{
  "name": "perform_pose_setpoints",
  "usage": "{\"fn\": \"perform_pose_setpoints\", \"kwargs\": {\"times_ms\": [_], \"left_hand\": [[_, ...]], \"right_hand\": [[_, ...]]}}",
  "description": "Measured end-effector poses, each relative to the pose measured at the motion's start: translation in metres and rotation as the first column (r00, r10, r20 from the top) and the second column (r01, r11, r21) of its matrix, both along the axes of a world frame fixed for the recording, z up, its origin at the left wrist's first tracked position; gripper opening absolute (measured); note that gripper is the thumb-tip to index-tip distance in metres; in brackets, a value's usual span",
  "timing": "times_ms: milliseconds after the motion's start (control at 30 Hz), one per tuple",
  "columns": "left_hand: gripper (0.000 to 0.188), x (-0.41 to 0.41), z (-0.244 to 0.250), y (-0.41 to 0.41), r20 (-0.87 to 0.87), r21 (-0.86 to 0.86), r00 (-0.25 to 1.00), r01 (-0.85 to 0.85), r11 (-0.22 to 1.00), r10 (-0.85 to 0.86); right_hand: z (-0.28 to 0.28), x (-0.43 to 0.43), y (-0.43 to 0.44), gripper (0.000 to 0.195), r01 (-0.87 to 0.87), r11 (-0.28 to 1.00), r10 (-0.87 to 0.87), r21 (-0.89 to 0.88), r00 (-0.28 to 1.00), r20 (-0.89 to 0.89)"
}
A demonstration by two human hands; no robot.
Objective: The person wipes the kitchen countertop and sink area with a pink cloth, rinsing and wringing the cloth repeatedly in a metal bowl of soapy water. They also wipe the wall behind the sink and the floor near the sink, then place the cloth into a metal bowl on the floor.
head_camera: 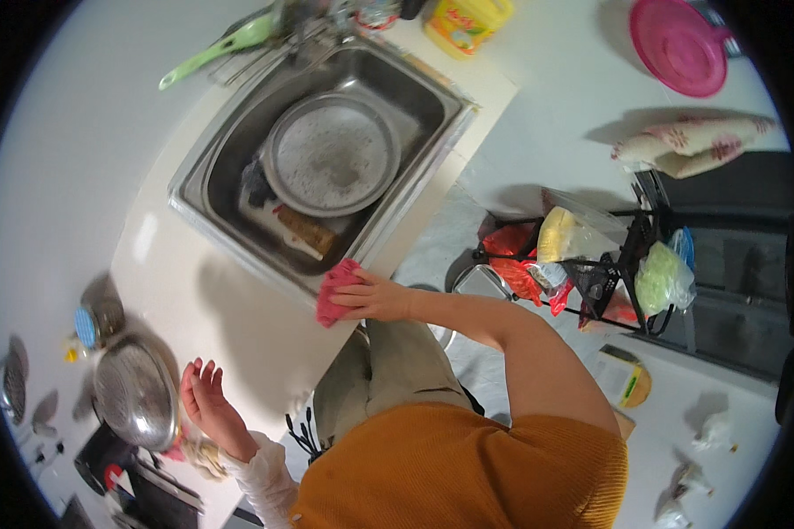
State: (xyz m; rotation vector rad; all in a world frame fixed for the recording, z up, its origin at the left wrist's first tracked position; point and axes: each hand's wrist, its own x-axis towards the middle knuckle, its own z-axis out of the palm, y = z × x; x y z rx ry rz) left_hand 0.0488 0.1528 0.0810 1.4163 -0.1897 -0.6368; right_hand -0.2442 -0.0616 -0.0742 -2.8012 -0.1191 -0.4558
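Note:
My right hand (378,299) grips a crumpled pink cloth (334,292) at the near corner of the sink rim, by the counter's front edge. Inside the stainless steel sink (410,82) sits a round metal basin (331,149) holding cloudy, speckled water. A brown block-like object (306,231) lies beside it, partly hidden under the basin's rim. Over the white countertop (172,284), my left hand (213,401) has its fingers loosely curled and holds nothing. White material covers that forearm. Close to it, a shiny metal bowl (139,393) leans against the wall.
A glass jar with a blue lid (86,327) stands near the wall. Behind the sink are a green-handled utensil (218,51) and a yellow detergent jug (464,26). On the right, a black rack (625,274) holds several plastic bags. A pink basin (681,46) hangs farther back.

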Motion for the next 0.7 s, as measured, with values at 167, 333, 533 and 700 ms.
{"fn": "perform_pose_setpoints", "kwargs": {"times_ms": [167, 333, 533, 700], "left_hand": [[0.025, -0.008, 0.005, -0.031, 0.053, 0.017, 0.996, 0.076, 0.997, -0.077], [0.025, -0.033, 0.006, -0.071, 0.040, 0.055, 0.994, 0.100, 0.994, -0.102], [0.024, -0.074, 0.008, -0.129, 0.031, 0.196, 0.994, 0.095, 0.976, -0.103], [0.026, -0.113, -0.020, -0.200, -0.115, 0.166, 0.980, 0.182, 0.969, -0.164]], "right_hand": [[0.001, -0.087, -0.096, 0.035, 0.333, 0.943, -0.333, 0.023, 0.943, -0.015], [0.029, -0.128, -0.237, 0.019, 0.749, 0.660, -0.751, 0.061, 0.659, 0.040], [0.027, -0.205, -0.418, 0.027, 0.984, 0.104, -0.992, 0.142, 0.093, 0.086], [-0.024, -0.160, -0.462, 0.028, 0.997, -0.045, -0.953, 0.070, -0.064, 0.296]]}}
